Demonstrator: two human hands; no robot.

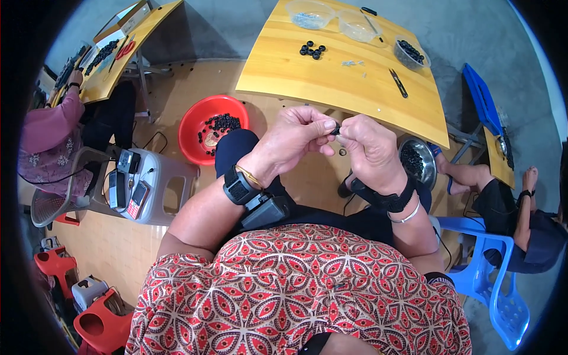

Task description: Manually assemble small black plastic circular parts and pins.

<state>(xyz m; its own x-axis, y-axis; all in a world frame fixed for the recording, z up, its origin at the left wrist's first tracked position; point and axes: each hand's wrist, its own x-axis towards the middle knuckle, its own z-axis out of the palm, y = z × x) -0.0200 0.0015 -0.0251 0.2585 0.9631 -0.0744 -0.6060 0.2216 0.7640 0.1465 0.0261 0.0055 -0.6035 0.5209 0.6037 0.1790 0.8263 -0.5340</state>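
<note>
Above my lap, just short of the table's near edge, my two hands meet at a small black part (336, 129). My left hand (299, 135) pinches it between thumb and fingertips. My right hand (373, 145) is closed, its curled fingers and thumb meeting at the same part; what else they grip is hidden. On the yellow table (337, 89) ahead lies a cluster of black rings (312, 50), with small clear bits (353, 63) beside it. A pair of black tweezers or snips (398, 83) rests to their right.
Clear bowls (359, 36) stand at the table's back, and a tub of black parts (412, 54) at its right. A red basin (188, 121) and a steel bowl (430, 171) hold more. Nearby are a grey stool (155, 198), a blue chair (503, 278) and two people.
</note>
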